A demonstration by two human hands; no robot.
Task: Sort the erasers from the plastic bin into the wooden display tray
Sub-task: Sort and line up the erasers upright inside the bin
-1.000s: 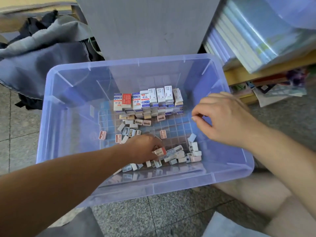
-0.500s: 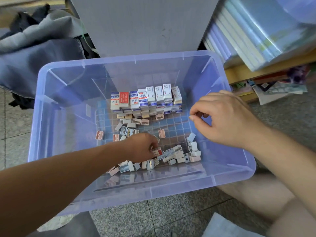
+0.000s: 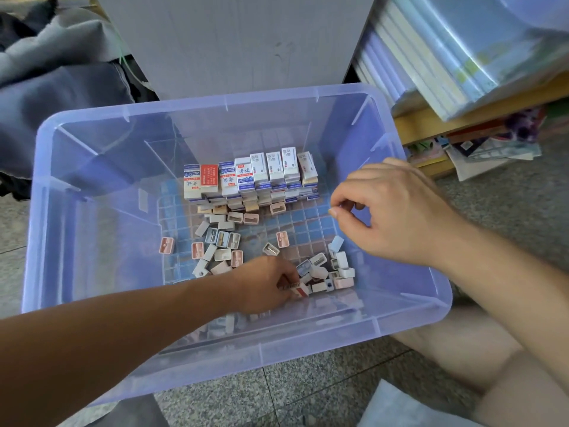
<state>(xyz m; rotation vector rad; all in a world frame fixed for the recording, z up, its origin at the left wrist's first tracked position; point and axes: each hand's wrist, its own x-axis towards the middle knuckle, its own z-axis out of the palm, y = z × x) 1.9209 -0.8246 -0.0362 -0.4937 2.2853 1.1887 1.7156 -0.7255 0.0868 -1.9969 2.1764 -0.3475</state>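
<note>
1. Evidently the picking step is in hand; the left hand (image 3: 264, 286) reaches down into the near side of the translucent blue-violet plastic bin (image 3: 61, 211), forearm slanting over the near wall; its curled fingers pinch a red-and-white wrapped eraser (image 3: 300, 290) at the edge of a loose heap of small white, pink and blue pieces (image 3: 332, 269).
2. Further back, mid-bin, a row of blue, red and white boxed erasers (image 3: 249, 177) stands stacked on the gridded floor, well apart from that hand.
3. Over the bin's right side the right hand (image 3: 397, 211) hovers, touching nothing; fingers curled in, thumb near forefinger tip, nothing seen between them.
4. Next, I judge, the pinched eraser must lift clear of its neighbours and over the rim; the wooden display tray is not in view, so its direction cannot be told.
</note>
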